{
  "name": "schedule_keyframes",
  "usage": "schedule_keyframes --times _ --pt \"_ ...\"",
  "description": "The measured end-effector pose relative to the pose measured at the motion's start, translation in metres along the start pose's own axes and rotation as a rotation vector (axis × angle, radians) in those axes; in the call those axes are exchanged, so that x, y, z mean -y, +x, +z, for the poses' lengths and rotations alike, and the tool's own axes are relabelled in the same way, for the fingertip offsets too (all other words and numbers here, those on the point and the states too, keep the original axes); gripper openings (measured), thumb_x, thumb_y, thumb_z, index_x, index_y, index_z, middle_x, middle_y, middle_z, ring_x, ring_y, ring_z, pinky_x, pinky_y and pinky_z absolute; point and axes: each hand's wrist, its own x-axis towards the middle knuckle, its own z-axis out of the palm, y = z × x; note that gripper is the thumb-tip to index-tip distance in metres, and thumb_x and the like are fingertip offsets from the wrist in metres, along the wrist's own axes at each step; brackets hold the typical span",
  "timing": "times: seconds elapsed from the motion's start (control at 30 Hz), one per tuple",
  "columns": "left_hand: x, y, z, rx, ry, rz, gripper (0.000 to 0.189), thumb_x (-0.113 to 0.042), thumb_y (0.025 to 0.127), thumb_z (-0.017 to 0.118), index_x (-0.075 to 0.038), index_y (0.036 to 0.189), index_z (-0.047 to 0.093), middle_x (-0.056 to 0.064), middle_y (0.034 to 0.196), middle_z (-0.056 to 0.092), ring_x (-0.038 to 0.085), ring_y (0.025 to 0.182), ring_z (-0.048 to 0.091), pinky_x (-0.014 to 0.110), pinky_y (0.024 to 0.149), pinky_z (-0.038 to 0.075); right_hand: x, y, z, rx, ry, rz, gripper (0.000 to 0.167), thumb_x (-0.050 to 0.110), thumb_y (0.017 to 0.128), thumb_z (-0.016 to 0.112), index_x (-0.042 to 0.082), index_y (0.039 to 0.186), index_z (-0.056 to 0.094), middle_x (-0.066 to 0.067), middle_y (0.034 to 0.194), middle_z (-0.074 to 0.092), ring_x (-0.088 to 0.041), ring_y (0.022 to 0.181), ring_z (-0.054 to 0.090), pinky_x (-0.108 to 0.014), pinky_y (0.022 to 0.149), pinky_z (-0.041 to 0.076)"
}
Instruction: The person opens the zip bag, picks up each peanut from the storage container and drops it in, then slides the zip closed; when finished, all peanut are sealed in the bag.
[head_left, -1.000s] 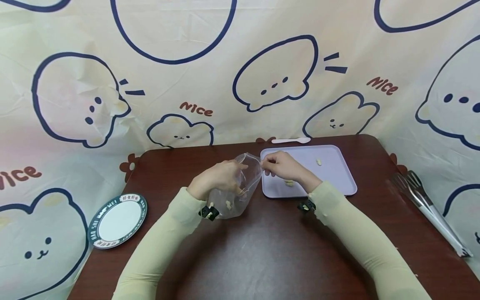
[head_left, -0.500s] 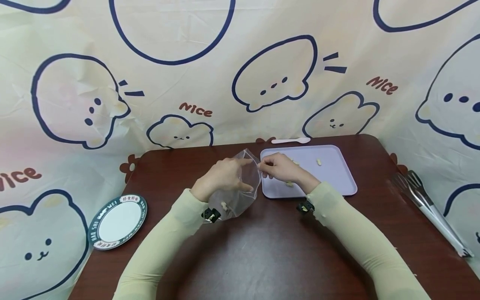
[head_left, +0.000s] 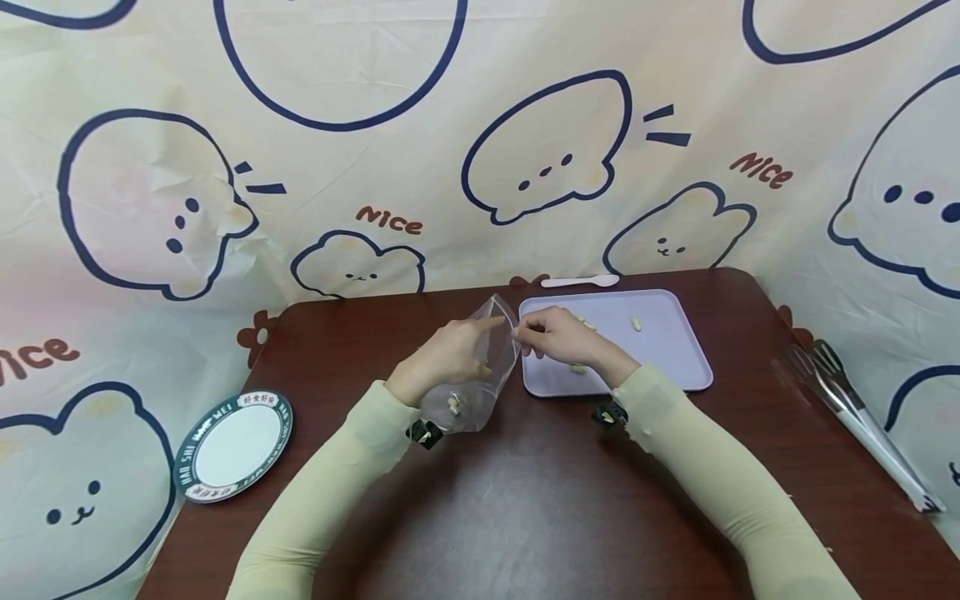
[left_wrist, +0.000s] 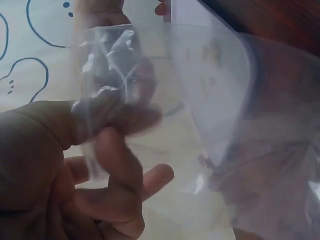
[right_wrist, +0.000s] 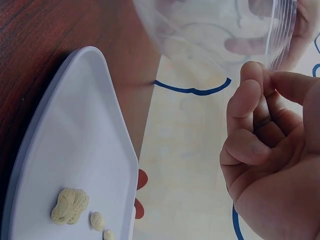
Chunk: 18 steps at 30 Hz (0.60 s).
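A clear zip bag hangs tilted between both hands, with a few pale peanuts showing low inside it. My left hand is at the bag's left side, its thumb and a finger pinching the plastic near the rim in the left wrist view. The right hand pinches the right end of the zip edge between thumb and forefinger, seen closely in the right wrist view. Just beside it lies a pale lilac tray holding several unshelled peanuts, partly hidden by the right hand in the head view.
A white plate with a green rim lies at the table's left edge. Metal serving tools lie along the right edge. Behind the tray is a white spoon. A patterned cloth hangs behind the brown table.
The left hand has shifted slightly along the bag and its fingers have changed position on the plastic. The bag's mouth looks narrower. The right hand keeps its pinch, nearly still.
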Motion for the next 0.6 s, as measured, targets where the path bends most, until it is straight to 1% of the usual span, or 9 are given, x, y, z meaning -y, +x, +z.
schedule_keyframes --times 0.07,0.13,0.23,0.33,0.4,0.47,0.53,0.57,0.6 --pt "0.002 -0.001 0.000 -0.005 0.011 0.005 0.076 -0.005 0.082 0.075 -0.015 0.150 0.045 0.010 0.099 0.065 0.013 0.048 0.045 0.025 0.048 0.041 0.000 0.000 -0.001 -0.004 -0.003 -0.002 0.032 0.024 0.103 0.053 0.011 0.079 0.069 -0.005 0.074 0.067 -0.029 0.066 0.062 -0.028 0.059 0.045" --pt "0.003 -0.001 0.000 -0.018 0.037 0.017 0.070 -0.003 0.082 0.071 -0.014 0.148 0.049 0.008 0.093 0.064 0.013 0.049 0.044 0.024 0.047 0.039 0.000 0.000 -0.002 -0.011 -0.007 0.000 0.033 0.025 0.104 0.052 0.009 0.080 0.069 -0.004 0.074 0.067 -0.025 0.064 0.061 -0.028 0.059 0.045" --pt "0.005 -0.001 0.000 -0.042 0.075 0.044 0.064 -0.004 0.083 0.068 -0.012 0.145 0.052 0.005 0.085 0.063 0.012 0.049 0.043 0.024 0.046 0.038 -0.002 0.000 -0.004 -0.020 -0.015 0.005 0.034 0.027 0.104 0.053 0.007 0.082 0.070 -0.003 0.074 0.067 -0.019 0.063 0.060 -0.028 0.059 0.046" --pt "0.005 0.000 0.000 -0.051 0.105 0.058 0.061 -0.008 0.083 0.068 -0.007 0.143 0.054 0.005 0.069 0.061 0.011 0.048 0.041 0.025 0.048 0.037 -0.005 0.001 -0.005 -0.024 -0.025 0.009 0.032 0.028 0.103 0.054 0.008 0.083 0.070 -0.001 0.074 0.066 -0.017 0.062 0.060 -0.028 0.059 0.045" --pt "0.004 0.000 -0.001 -0.053 0.120 0.059 0.057 -0.013 0.084 0.071 -0.003 0.138 0.058 0.005 0.069 0.063 0.012 0.051 0.043 0.027 0.052 0.040 -0.006 0.001 -0.006 -0.025 -0.031 0.012 0.031 0.028 0.103 0.054 0.011 0.083 0.070 0.000 0.073 0.067 -0.018 0.062 0.061 -0.028 0.058 0.045" --pt "0.003 0.000 -0.001 -0.055 0.137 0.050 0.058 -0.022 0.084 0.075 0.000 0.135 0.060 0.006 0.078 0.070 0.013 0.059 0.051 0.029 0.058 0.046 -0.007 0.002 -0.006 -0.028 -0.032 0.015 0.031 0.028 0.103 0.054 0.013 0.081 0.070 0.001 0.073 0.067 -0.019 0.063 0.061 -0.028 0.058 0.045" --pt "0.002 -0.001 -0.001 -0.053 0.150 0.038 0.063 -0.031 0.083 0.079 -0.002 0.136 0.060 0.006 0.088 0.072 0.014 0.067 0.057 0.030 0.063 0.049 -0.009 0.002 -0.007 -0.030 -0.033 0.020 0.031 0.027 0.103 0.054 0.015 0.080 0.070 0.001 0.073 0.068 -0.020 0.063 0.061 -0.028 0.058 0.045" --pt "0.002 -0.001 -0.001 -0.050 0.157 0.027 0.068 -0.036 0.082 0.080 -0.004 0.138 0.058 0.006 0.089 0.071 0.014 0.069 0.058 0.030 0.063 0.049 -0.009 0.002 -0.007 -0.031 -0.033 0.019 0.031 0.027 0.103 0.054 0.015 0.079 0.070 0.000 0.073 0.068 -0.019 0.062 0.061 -0.028 0.058 0.045" --pt "0.001 -0.001 -0.001 -0.045 0.165 0.018 0.076 -0.041 0.081 0.081 -0.007 0.143 0.054 0.005 0.085 0.071 0.014 0.069 0.058 0.030 0.061 0.049 -0.010 0.002 -0.007 -0.031 -0.033 0.021 0.032 0.027 0.103 0.054 0.014 0.079 0.069 -0.001 0.074 0.068 -0.019 0.062 0.061 -0.028 0.058 0.045"
